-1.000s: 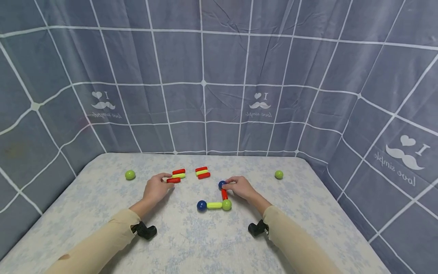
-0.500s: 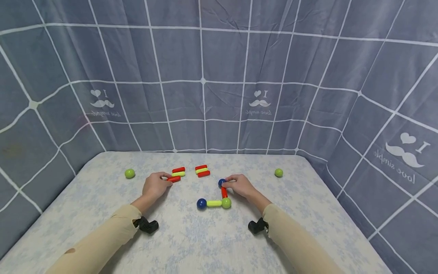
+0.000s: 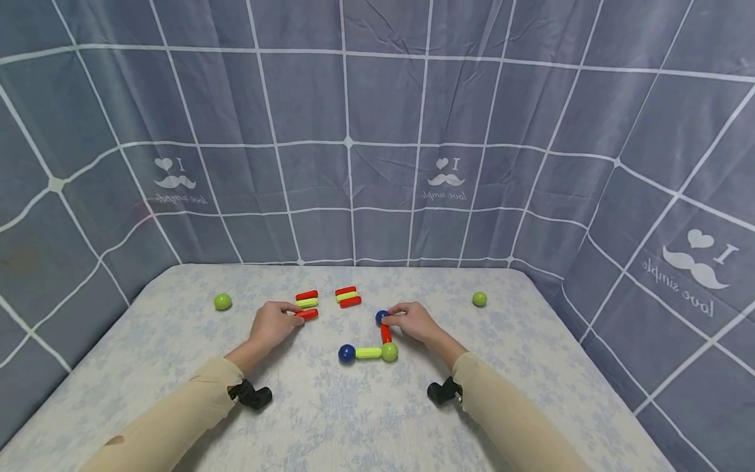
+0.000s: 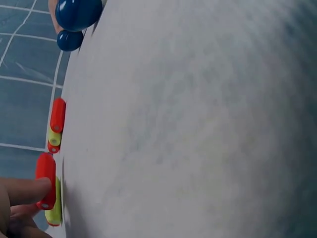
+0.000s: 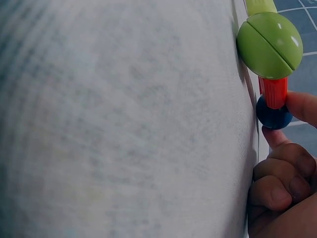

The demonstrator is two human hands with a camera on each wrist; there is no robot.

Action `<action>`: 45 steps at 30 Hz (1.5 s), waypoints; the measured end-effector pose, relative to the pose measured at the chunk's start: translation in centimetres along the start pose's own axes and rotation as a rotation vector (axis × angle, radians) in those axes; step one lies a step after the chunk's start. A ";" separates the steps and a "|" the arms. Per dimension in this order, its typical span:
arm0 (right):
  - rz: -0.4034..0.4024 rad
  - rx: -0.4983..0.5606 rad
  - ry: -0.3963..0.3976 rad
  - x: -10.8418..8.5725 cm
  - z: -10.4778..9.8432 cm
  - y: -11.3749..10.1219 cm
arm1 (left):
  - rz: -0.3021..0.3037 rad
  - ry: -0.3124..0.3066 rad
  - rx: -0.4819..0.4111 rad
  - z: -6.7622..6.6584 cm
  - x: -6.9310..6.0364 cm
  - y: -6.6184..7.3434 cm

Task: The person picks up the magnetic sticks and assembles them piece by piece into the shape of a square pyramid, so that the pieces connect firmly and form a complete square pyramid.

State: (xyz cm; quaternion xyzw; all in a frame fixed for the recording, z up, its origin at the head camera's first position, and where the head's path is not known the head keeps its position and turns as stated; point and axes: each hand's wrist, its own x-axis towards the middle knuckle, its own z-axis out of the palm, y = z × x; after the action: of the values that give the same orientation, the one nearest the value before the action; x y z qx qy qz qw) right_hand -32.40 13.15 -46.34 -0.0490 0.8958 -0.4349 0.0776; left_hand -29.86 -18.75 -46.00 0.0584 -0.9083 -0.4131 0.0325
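Note:
My left hand [image 3: 274, 324] pinches a red stick [image 3: 307, 314] by its left end, just in front of a yellow stick [image 3: 307, 303] and another red stick [image 3: 307, 295]. With thumb and finger, my right hand [image 3: 415, 322] pinches a dark blue ball [image 3: 381, 318]. From that ball a red stick [image 3: 386, 334] runs to a green ball [image 3: 389, 352], and a yellow stick [image 3: 368, 353] links the green ball to a second blue ball [image 3: 347, 354]. The right wrist view shows the thumb and finger at the blue ball [image 5: 274, 114].
Between the hands, farther back, lie two red sticks [image 3: 350, 302] with a yellow one [image 3: 347, 297] between them. One green ball [image 3: 222, 302] is at the far left of the table, another [image 3: 480, 299] at the far right. A patterned curtain [image 3: 383, 177] hangs behind.
The red stick in my left hand has moved slightly right and toward me, apart from the yellow stick. My right hand keeps its hold on the blue ball.

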 end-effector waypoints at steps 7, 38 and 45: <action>0.002 -0.035 0.006 0.2 0.0 0.2 | 0.025 -0.064 -0.039 0.9 -0.3 1.8; 0.001 -0.039 0.005 0.5 0.1 0.2 | 0.147 -0.220 0.024 6.4 0.5 7.5; 0.007 -0.028 0.000 0.6 0.1 0.2 | 0.145 -0.244 0.027 6.9 0.6 7.7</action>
State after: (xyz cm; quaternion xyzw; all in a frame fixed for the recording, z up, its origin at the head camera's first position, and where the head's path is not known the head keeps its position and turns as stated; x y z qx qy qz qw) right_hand -32.93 13.11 -46.58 -0.0469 0.9019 -0.4223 0.0782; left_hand -31.80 -8.61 -44.72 -0.0576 -0.9128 -0.4014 -0.0493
